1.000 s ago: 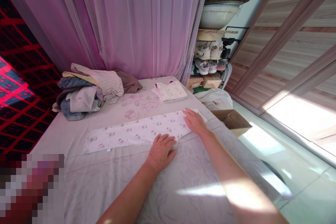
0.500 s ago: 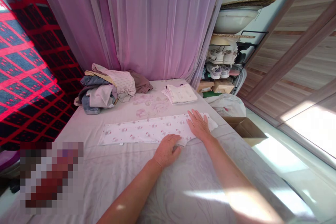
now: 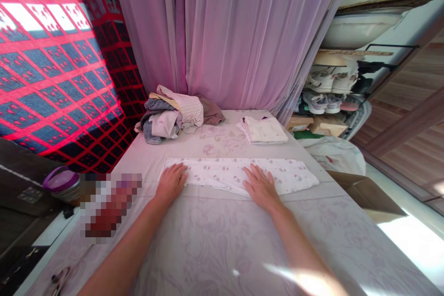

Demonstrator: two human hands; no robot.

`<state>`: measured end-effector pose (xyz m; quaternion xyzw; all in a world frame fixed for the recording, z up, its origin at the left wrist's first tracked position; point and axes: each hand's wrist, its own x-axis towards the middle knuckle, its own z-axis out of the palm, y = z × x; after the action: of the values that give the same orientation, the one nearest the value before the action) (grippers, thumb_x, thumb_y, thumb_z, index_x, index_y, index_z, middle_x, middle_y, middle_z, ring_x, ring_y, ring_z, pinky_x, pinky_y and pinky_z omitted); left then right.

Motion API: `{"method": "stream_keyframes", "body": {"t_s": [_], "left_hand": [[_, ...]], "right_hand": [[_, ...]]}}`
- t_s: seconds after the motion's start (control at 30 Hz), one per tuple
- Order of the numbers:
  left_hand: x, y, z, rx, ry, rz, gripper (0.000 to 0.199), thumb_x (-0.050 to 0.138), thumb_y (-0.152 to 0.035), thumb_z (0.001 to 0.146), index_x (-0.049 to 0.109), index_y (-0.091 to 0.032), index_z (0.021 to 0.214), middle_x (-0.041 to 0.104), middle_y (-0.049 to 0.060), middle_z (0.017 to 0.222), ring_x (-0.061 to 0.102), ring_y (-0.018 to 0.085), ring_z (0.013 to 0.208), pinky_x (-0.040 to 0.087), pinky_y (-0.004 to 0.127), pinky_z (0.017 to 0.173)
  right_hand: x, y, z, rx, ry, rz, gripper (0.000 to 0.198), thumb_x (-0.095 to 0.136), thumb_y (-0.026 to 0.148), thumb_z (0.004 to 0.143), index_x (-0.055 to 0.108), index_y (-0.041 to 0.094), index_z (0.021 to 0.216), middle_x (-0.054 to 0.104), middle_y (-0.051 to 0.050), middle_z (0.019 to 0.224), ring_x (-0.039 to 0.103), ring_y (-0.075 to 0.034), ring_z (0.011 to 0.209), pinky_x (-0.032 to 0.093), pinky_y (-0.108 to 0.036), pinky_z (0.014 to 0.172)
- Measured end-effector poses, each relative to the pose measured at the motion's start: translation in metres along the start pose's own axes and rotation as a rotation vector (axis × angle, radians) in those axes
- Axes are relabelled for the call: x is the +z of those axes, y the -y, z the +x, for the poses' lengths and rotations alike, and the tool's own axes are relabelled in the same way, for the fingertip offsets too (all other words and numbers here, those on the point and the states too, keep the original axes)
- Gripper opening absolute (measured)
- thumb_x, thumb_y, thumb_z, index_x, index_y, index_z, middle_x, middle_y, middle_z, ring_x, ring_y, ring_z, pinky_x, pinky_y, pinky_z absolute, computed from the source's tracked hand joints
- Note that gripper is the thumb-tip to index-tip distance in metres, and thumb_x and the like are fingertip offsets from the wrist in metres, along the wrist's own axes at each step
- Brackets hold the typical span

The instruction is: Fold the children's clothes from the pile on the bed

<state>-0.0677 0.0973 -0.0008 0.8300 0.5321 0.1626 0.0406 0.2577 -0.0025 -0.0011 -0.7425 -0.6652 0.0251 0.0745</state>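
On the bed (image 3: 243,240) before you, one long printed cloth (image 3: 239,173) lies flat; your left hand (image 3: 170,182) presses its left end, your right hand (image 3: 261,186) its near edge, both with fingers spread flat and gripping nothing. Farther back sit one heap of clothes (image 3: 171,118) at left and one folded stack (image 3: 265,129) at right. One cardboard box (image 3: 364,192) stands at right.

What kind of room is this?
Probably a bedroom at home: a bed with a pile of clothes, pink curtains behind it, and a shoe rack nearby.
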Motion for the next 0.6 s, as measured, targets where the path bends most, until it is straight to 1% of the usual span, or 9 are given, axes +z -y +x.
{"method": "stream_keyframes", "body": {"t_s": [0.07,0.17,0.23,0.27,0.33,0.4,0.5,0.6], "left_hand": [[-0.003,0.015,0.003,-0.025,-0.040,0.001,0.032,0.038,-0.031,0.093,0.063,-0.022,0.113,0.061,0.008,0.131,0.052,0.025,0.124,0.039,0.044,0.102],[-0.010,0.027,0.008,-0.076,-0.055,-0.009,0.029,0.038,-0.028,0.091,0.064,-0.020,0.102,0.068,0.008,0.114,0.060,0.022,0.110,0.045,0.036,0.095],[-0.017,0.029,0.011,-0.180,-0.040,0.025,0.029,0.041,-0.027,0.089,0.065,-0.019,0.102,0.070,0.009,0.108,0.061,0.024,0.103,0.046,0.035,0.092],[-0.021,0.030,0.012,-0.250,-0.029,0.048,0.029,0.043,-0.029,0.089,0.065,-0.018,0.104,0.070,0.009,0.108,0.061,0.025,0.103,0.046,0.035,0.092],[-0.029,0.031,0.013,-0.383,0.009,0.070,0.032,0.047,-0.035,0.088,0.065,-0.017,0.108,0.069,0.011,0.110,0.061,0.027,0.103,0.046,0.036,0.090],[-0.036,0.033,0.015,-0.473,0.067,0.057,0.038,0.049,-0.043,0.087,0.064,-0.017,0.110,0.069,0.011,0.109,0.061,0.028,0.103,0.047,0.035,0.086],[-0.045,0.036,0.016,-0.546,0.166,0.044,0.042,0.050,-0.051,0.085,0.064,-0.018,0.108,0.069,0.010,0.108,0.062,0.027,0.103,0.047,0.034,0.082],[-0.050,0.035,0.018,-0.593,0.235,0.056,0.040,0.050,-0.054,0.084,0.065,-0.021,0.100,0.069,0.009,0.109,0.063,0.028,0.101,0.047,0.032,0.076]], "right_hand": [[0.003,0.010,-0.003,-0.026,0.060,-0.008,0.050,0.032,0.041,0.097,0.039,0.027,0.145,0.028,-0.008,0.156,0.023,-0.025,0.143,0.016,-0.059,0.112],[-0.001,0.015,-0.005,-0.019,0.127,-0.010,0.051,0.032,0.040,0.097,0.037,0.026,0.146,0.024,-0.009,0.157,0.020,-0.026,0.144,0.013,-0.060,0.112],[-0.008,0.018,-0.004,-0.009,0.165,0.002,0.052,0.031,0.041,0.097,0.036,0.026,0.146,0.022,-0.008,0.157,0.019,-0.025,0.144,0.012,-0.059,0.113],[-0.011,0.021,-0.004,-0.003,0.172,0.009,0.053,0.031,0.042,0.097,0.035,0.026,0.147,0.022,-0.008,0.158,0.018,-0.025,0.145,0.011,-0.058,0.113],[-0.016,0.030,-0.002,0.008,0.153,0.021,0.053,0.030,0.043,0.097,0.033,0.027,0.148,0.021,-0.006,0.158,0.017,-0.023,0.145,0.009,-0.055,0.114],[-0.014,0.041,-0.002,0.015,0.112,0.030,0.053,0.030,0.041,0.097,0.033,0.027,0.148,0.023,-0.006,0.158,0.017,-0.022,0.145,0.008,-0.053,0.115],[-0.004,0.055,-0.003,0.016,0.076,0.038,0.050,0.030,0.039,0.098,0.039,0.025,0.145,0.027,-0.007,0.156,0.020,-0.023,0.144,0.011,-0.053,0.114],[0.008,0.059,-0.005,0.000,0.031,0.032,0.047,0.033,0.038,0.097,0.045,0.025,0.141,0.033,-0.008,0.153,0.024,-0.024,0.142,0.012,-0.054,0.113]]}}
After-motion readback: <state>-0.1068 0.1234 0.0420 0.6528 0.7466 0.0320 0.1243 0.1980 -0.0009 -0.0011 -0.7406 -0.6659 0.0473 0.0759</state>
